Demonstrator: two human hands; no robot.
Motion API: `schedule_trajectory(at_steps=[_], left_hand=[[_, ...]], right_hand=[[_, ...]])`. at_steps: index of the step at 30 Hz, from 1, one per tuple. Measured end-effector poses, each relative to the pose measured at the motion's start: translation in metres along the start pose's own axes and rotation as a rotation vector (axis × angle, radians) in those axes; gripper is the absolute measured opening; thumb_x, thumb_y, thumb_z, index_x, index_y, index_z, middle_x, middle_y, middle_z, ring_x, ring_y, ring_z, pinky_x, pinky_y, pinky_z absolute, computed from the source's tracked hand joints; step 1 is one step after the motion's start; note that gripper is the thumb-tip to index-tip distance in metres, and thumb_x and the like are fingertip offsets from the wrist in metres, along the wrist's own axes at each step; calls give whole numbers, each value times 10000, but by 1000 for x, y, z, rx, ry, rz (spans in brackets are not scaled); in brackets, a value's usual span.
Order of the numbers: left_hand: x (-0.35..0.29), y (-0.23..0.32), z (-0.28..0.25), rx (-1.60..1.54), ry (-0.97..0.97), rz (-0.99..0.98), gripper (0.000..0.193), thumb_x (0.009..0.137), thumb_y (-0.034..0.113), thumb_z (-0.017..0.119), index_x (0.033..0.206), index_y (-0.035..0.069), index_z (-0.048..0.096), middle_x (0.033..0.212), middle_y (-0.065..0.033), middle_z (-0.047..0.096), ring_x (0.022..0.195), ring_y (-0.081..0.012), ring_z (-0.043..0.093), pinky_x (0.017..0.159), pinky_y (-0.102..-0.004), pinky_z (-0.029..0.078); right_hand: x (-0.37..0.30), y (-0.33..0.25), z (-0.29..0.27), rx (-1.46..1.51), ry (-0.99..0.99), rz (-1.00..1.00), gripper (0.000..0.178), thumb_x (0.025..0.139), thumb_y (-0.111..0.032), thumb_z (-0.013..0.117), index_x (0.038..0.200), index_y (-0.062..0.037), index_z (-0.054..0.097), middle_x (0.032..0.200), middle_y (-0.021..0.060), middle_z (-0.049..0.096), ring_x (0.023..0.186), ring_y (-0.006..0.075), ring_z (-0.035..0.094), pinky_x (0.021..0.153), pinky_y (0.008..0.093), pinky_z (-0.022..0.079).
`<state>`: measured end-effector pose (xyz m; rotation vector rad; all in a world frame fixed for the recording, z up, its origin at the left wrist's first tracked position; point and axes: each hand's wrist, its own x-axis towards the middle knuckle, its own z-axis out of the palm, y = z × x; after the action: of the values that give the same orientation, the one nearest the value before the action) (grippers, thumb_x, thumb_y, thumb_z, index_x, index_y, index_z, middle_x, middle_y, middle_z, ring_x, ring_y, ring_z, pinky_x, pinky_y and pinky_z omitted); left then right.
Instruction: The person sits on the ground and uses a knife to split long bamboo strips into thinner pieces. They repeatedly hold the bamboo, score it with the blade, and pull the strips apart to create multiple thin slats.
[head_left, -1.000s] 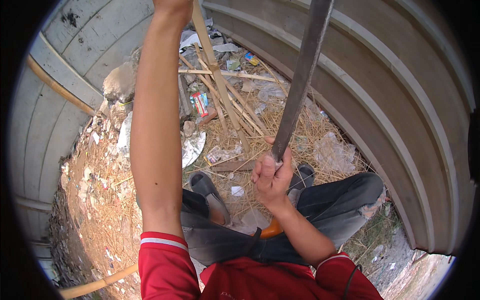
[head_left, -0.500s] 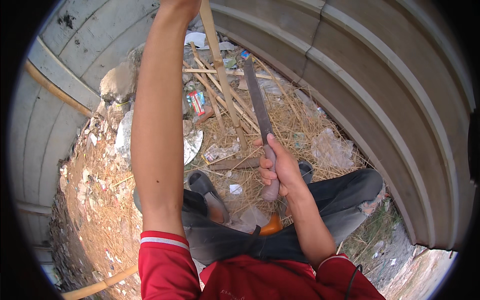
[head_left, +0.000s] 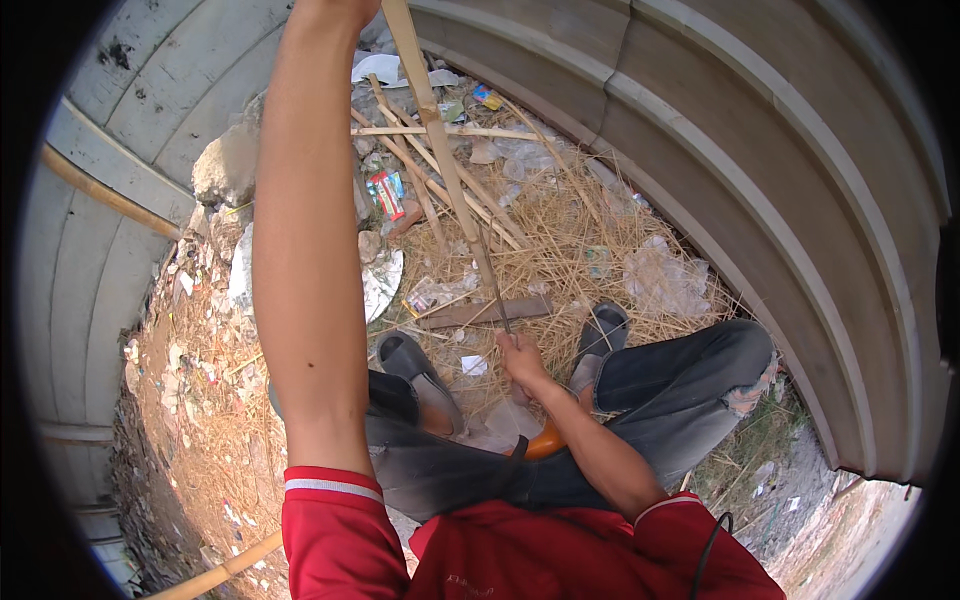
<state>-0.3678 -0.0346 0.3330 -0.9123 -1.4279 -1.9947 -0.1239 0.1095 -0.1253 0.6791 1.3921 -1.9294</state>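
My left arm reaches up to the top edge, where only part of my left hand shows and its fingers are cut off. Beside that hand a long split bamboo strip rises steeply from the ground, apparently held at its upper end. Low between my knees, my right hand is closed round the handle of a machete. Its dark blade is seen nearly edge-on, running along the lower part of the strip. A flat brown piece of wood lies on the ground by the strip's lower end.
Several bamboo sticks lie crossed on straw and litter ahead. A ribbed metal sheet curves along the right, and pale panels stand at the left. A rock sits near them. Something orange lies between my legs.
My right hand has moved down and slightly left with the machete. The blade has turned from broadside to edge-on and come against the bamboo strip. The left hand stays at the top.
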Motion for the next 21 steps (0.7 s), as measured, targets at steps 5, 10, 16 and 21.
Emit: schedule_trajectory(at_steps=[5,10,16,21], left_hand=[[-3,6,-16,4,48,36,441,1038,530,506,853,130,484,585,104,253,463,-45,255,441,-236,210],[2,7,-18,56,54,53,436,1040,509,518,842,122,488,587,97,282,469,-50,274,445,-242,216],[0,1,-22,104,107,40,426,1041,506,519,843,130,488,594,98,282,478,-49,276,456,-239,224],[36,-2,-72,-316,-137,-154,439,1033,524,521,833,135,477,598,96,261,474,-54,265,453,-239,226]], right_hand=[[-45,-71,6,-3,-32,-3,355,1028,-425,565,1078,-73,569,641,-6,489,442,102,448,417,283,411],[-41,-47,33,-335,64,-498,310,1034,-360,575,1069,-53,571,644,5,512,482,103,462,457,278,397],[-5,-1,40,-659,368,-908,279,1011,-272,599,1023,6,583,664,135,634,591,310,639,583,387,506],[115,119,-63,-1006,647,-1100,413,1021,-389,550,1025,19,610,678,161,637,580,321,631,574,426,514]])
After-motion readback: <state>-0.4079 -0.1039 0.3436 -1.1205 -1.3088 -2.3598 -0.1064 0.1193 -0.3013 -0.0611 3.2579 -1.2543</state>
